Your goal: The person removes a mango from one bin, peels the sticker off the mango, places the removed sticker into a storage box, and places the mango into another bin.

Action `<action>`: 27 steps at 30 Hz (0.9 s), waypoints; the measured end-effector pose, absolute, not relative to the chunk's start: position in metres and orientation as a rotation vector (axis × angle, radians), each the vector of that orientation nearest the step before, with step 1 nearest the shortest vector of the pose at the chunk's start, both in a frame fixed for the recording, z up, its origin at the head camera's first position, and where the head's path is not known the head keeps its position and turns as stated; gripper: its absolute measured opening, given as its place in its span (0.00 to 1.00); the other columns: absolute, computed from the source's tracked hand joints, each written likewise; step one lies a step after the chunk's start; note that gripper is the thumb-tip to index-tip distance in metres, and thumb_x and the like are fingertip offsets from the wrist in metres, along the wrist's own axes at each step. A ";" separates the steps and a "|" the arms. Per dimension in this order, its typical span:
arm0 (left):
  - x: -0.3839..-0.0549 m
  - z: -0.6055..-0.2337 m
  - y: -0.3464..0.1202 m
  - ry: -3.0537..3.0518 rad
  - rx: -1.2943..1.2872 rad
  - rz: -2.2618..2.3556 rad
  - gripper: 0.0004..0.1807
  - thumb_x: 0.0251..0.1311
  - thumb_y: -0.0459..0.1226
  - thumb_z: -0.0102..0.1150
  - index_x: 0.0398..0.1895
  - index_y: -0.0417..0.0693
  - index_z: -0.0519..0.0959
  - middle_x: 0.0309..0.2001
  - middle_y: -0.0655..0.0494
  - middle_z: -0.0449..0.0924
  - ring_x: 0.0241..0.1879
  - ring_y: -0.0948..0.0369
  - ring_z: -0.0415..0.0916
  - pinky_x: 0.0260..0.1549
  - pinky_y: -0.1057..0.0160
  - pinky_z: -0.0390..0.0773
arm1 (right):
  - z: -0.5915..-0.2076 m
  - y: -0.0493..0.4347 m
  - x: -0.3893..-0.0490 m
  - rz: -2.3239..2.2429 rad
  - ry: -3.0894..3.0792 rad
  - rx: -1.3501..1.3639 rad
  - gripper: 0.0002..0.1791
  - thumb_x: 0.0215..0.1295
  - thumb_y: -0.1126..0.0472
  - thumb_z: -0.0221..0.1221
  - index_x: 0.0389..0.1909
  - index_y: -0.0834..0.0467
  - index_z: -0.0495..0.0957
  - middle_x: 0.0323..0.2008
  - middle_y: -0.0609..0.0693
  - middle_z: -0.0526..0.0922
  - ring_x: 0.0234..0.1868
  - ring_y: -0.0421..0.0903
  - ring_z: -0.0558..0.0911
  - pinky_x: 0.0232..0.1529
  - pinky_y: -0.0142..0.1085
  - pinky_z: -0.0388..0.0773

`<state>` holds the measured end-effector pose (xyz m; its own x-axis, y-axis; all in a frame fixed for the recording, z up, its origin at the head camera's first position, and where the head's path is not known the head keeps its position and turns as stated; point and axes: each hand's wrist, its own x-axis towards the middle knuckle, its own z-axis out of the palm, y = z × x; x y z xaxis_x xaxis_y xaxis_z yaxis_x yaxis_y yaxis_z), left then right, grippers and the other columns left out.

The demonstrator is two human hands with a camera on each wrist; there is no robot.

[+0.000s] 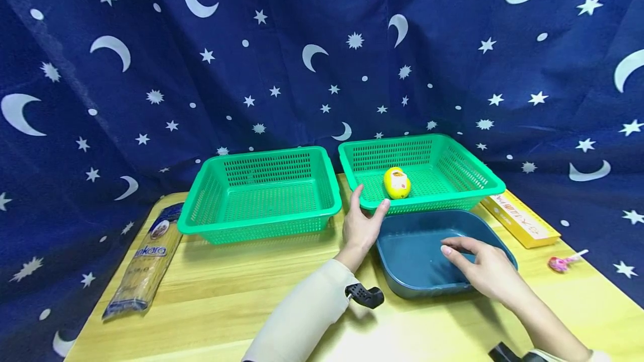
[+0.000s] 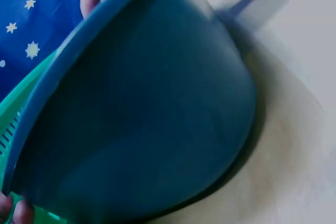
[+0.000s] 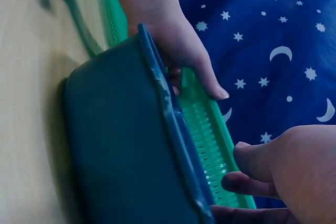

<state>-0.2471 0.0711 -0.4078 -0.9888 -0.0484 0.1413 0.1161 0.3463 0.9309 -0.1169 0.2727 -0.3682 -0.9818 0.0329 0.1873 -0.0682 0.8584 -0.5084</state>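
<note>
We note the blue basin toward the right edge of the desk: left hand beside its left rim, thumb and forefinger spread; right hand above it, fingers loosely bent.

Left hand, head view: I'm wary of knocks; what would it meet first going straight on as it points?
Probably the green perforated plastic basket holding the yellow oval fruit; the left hand overlaps its near-left corner, so depth is unclear.
</note>
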 end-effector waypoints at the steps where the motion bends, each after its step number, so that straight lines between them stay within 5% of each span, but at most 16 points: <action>1: -0.248 -0.408 0.071 -2.455 -0.058 -1.709 0.40 0.57 0.65 0.59 0.72 0.75 0.59 0.27 0.61 0.77 0.26 0.68 0.70 0.26 0.66 0.67 | -0.367 0.273 -0.117 0.785 -2.845 0.028 0.19 0.70 0.47 0.57 0.53 0.54 0.82 0.47 0.55 0.86 0.18 0.36 0.64 0.23 0.32 0.62; 9: -0.250 -0.408 0.065 -2.477 -0.065 -1.641 0.40 0.56 0.66 0.59 0.72 0.75 0.61 0.28 0.62 0.78 0.27 0.68 0.71 0.26 0.66 0.68 | -0.344 0.283 -0.136 0.763 -2.864 0.061 0.21 0.72 0.46 0.54 0.55 0.55 0.80 0.50 0.59 0.85 0.24 0.37 0.69 0.26 0.32 0.65; 14: -0.251 -0.409 0.064 -2.489 -0.059 -1.641 0.40 0.56 0.67 0.58 0.72 0.75 0.61 0.28 0.62 0.78 0.27 0.69 0.71 0.27 0.66 0.68 | -0.323 0.286 -0.158 0.806 -2.837 0.110 0.22 0.73 0.47 0.54 0.56 0.59 0.79 0.51 0.61 0.84 0.39 0.38 0.79 0.34 0.30 0.75; 17: -0.251 -0.409 0.064 -2.490 -0.044 -1.648 0.40 0.55 0.67 0.58 0.72 0.75 0.61 0.28 0.62 0.78 0.27 0.68 0.71 0.27 0.65 0.68 | -0.314 0.287 -0.174 0.884 -2.829 0.124 0.25 0.74 0.47 0.52 0.59 0.62 0.77 0.54 0.64 0.82 0.48 0.48 0.83 0.40 0.31 0.77; 21: -0.251 -0.410 0.063 -2.511 -0.038 -1.638 0.40 0.54 0.68 0.58 0.71 0.77 0.61 0.27 0.63 0.77 0.27 0.68 0.71 0.27 0.65 0.67 | -0.305 0.289 -0.198 0.950 -2.851 0.110 0.28 0.75 0.44 0.49 0.62 0.62 0.74 0.57 0.66 0.79 0.55 0.61 0.79 0.45 0.41 0.78; 27: -0.251 -0.411 0.062 -2.516 -0.043 -1.659 0.40 0.52 0.70 0.58 0.70 0.82 0.60 0.26 0.64 0.76 0.27 0.68 0.71 0.27 0.65 0.67 | -0.295 0.291 -0.231 1.018 -2.897 0.092 0.32 0.75 0.41 0.46 0.65 0.62 0.70 0.57 0.67 0.78 0.56 0.63 0.79 0.53 0.53 0.77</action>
